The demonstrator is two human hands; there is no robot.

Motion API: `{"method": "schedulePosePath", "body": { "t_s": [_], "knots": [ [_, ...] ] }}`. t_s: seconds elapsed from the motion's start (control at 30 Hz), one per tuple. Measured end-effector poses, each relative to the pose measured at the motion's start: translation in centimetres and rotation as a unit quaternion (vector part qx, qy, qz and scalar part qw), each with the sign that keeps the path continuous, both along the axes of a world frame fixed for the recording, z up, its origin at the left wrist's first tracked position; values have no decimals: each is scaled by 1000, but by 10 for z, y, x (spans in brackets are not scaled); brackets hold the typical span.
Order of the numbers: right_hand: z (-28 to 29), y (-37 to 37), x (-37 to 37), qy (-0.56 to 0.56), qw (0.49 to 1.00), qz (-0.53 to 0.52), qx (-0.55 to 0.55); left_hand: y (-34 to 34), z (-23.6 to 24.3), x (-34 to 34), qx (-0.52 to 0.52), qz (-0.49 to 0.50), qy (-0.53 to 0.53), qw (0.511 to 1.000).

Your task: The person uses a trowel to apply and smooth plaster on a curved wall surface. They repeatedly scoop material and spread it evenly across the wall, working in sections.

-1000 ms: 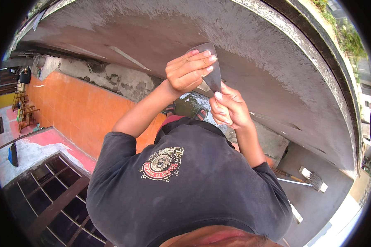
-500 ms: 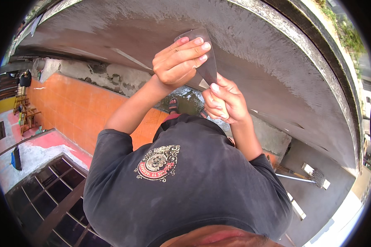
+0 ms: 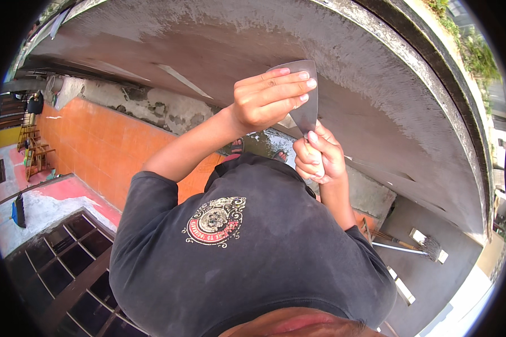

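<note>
A putty knife (image 3: pixel 307 115) with a dark, wide triangular blade and a pale handle is held up against the grey plastered wall (image 3: pixel 371 98). My right hand (image 3: pixel 324 156) is wrapped round its handle, thumb up near the base of the blade. Across the blade lies my left hand (image 3: pixel 271 98), its fingers straight, close together and flat on the metal; the thumb is hidden. The blade's wide edge points away from me, at the wall's smoother brown-grey area. Rougher, lighter streaks of plaster show farther up.
Behind the wall's rim (image 3: pixel 396 48) there is greenery. An orange wall (image 3: pixel 112 143) runs along the left, near a wooden chair (image 3: pixel 37 154) and a dark grid of panes (image 3: pixel 67 247). To the right lie a brush (image 3: pixel 431 247) and pale blocks. My sandalled feet (image 3: pixel 280 155) are below.
Both hands and the putty knife have moved to the right and a little nearer to me along the wall. The blade now stands more upright in view. Both hands keep their hold and position on it.
</note>
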State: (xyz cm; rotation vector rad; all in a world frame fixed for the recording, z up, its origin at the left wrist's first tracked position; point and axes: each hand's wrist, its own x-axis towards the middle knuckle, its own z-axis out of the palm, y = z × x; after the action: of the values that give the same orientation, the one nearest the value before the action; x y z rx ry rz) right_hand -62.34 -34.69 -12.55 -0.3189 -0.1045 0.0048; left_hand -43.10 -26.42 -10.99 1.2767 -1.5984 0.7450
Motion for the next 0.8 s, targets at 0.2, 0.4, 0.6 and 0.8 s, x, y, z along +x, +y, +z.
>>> {"method": "schedulePosePath", "body": {
  "t_s": [0.2,0.4,0.6,0.8],
  "knots": [
    [-10,-1,-5,73,996,-24,-42,-1,-2,-3,2,3,12,1000],
    [-5,-5,-1,75,992,-32,-99,-3,-2,-4,-24,31,45,998],
    [0,-9,1,21,997,-18,-79,-5,-5,-2,-11,7,12,1000],
    [13,-5,8,105,991,-28,-82,-5,1,-2,-42,34,55,997]
  ]
}}
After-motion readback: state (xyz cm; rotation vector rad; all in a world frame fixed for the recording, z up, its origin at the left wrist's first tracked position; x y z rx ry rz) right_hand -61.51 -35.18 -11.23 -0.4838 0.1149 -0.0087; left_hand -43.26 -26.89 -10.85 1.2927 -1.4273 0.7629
